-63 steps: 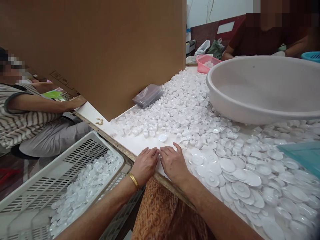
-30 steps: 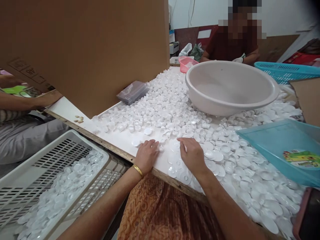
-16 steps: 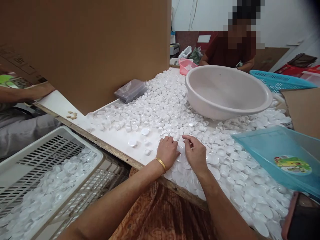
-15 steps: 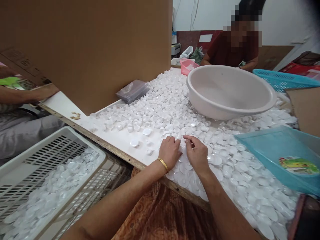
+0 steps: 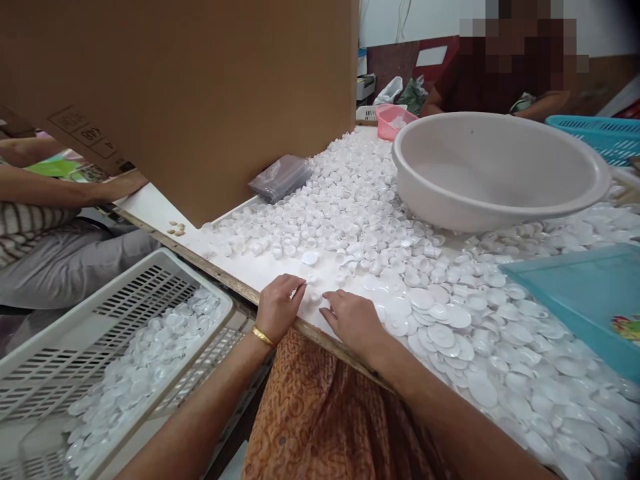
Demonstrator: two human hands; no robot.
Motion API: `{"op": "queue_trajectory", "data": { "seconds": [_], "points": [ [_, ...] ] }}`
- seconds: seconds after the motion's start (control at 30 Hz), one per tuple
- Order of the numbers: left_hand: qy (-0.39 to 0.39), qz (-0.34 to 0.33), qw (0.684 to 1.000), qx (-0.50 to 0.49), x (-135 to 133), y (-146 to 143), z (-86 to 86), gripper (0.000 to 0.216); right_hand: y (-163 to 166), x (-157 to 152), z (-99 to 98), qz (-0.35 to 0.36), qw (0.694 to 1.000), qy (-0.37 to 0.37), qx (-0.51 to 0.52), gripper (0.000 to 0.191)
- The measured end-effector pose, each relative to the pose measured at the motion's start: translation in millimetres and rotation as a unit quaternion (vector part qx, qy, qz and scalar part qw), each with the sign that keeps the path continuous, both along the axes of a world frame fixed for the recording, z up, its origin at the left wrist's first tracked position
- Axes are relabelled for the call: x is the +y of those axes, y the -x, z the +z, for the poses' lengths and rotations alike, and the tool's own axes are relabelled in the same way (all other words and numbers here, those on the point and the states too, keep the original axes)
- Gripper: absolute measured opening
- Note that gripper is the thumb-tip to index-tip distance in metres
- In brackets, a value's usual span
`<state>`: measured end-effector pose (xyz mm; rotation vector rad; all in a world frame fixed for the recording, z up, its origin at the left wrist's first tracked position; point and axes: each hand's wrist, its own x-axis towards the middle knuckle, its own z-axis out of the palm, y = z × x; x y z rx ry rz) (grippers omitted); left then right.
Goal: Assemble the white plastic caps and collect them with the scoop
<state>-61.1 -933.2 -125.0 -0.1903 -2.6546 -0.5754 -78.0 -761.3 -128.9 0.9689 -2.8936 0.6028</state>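
Observation:
My left hand (image 5: 280, 307), with a gold bangle on its wrist, rests at the near edge of the white table (image 5: 260, 270). Its fingers are curled together beside a small white cap (image 5: 313, 295). My right hand (image 5: 353, 321) lies palm down just to the right, its fingertips pressed together and pointing at the left hand. What the fingers hold is hidden. A heap of small white caps (image 5: 350, 213) covers the table beyond my hands. Flat white discs (image 5: 445, 333) lie to the right of my right hand.
A beige basin (image 5: 500, 207) sits on the caps at the back right, with a teal tray (image 5: 585, 300) nearer. A tall cardboard box (image 5: 200, 100) stands on the left. A white crate (image 5: 65, 347) holding discs sits below the table. Other people sit on the left (image 5: 65, 193) and across (image 5: 500, 87).
Both hands have drawn back from the disc heap to the table's near edge, a little leftward. The view has shifted to the left.

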Motion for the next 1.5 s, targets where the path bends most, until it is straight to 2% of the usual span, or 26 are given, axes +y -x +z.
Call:
{"op": "queue_trajectory", "data": {
  "seconds": [0.1, 0.17, 0.37, 0.53, 0.8, 0.97, 1.17, 1.37, 1.5],
  "points": [
    [0.064, -0.035, 0.997, -0.027, 11, 0, -4.2, 0.018, 3, -16, -1.5, -0.031, 0.998, -0.047, -0.035, 0.018],
    [0.096, -0.055, 0.993, -0.046, 16, -1, -6.9, 0.019, 5, -20, -4.2, -0.047, 0.997, -0.044, -0.048, 0.020],
    [0.037, -0.097, 0.995, 0.006, 9, -8, -12.3, 0.017, 5, -17, -10.4, -0.053, 0.997, -0.019, -0.046, 0.018],
    [0.124, -0.134, 0.983, 0.004, 5, -15, -7.6, 0.019, 6, -15, -12.3, -0.048, 0.997, -0.015, -0.051, 0.018],
    [0.192, -0.150, 0.970, 0.019, 11, -21, -6.4, 0.023, 6, -16, -10.6, -0.048, 0.997, -0.024, -0.059, 0.014],
    [0.119, -0.139, 0.983, 0.014, 11, -20, -6.9, 0.023, 7, -15, -8.7, -0.046, 0.996, -0.026, -0.075, 0.016],
    [0.122, -0.137, 0.983, -0.005, 8, -18, -6.8, 0.022, 8, -14, -10.4, -0.040, 0.996, -0.019, -0.073, 0.016],
    [0.030, -0.115, 0.993, -0.003, 6, -16, -13.9, 0.021, 13, -13, -13.3, -0.030, 0.997, 0.001, -0.071, 0.017],
    [0.033, -0.104, 0.994, 0.014, 4, -14, -16.7, 0.022, 17, -12, -13.3, -0.026, 0.997, 0.012, -0.076, 0.017]
  ]
}}
